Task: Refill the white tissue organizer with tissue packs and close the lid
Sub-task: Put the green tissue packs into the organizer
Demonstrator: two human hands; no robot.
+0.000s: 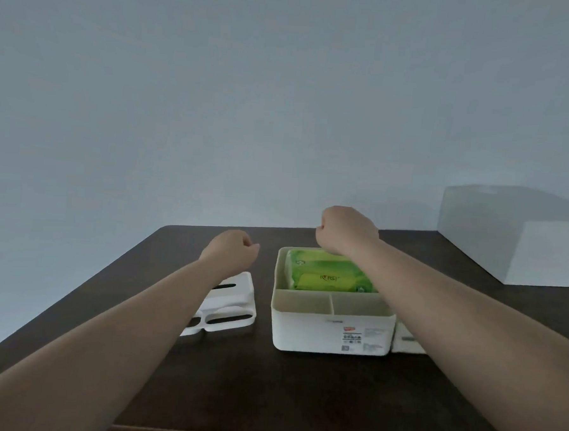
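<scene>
The white tissue organizer (331,333) stands open on the dark table, right of the middle. A green tissue pack (326,273) lies in its large back compartment; the two small front compartments hold nothing. My right hand (346,230) hovers as a fist over the organizer's far edge, above the pack, with nothing visible in it. The white lid (229,306), with slots cut in it, lies flat on the table left of the organizer. My left hand (230,250) is curled shut just beyond the lid, holding nothing that I can see.
A large white box (519,240) stands at the table's back right corner. A white flat object (408,340) lies right of the organizer, partly hidden by my right forearm. The dark table (267,395) ends at a pale wall.
</scene>
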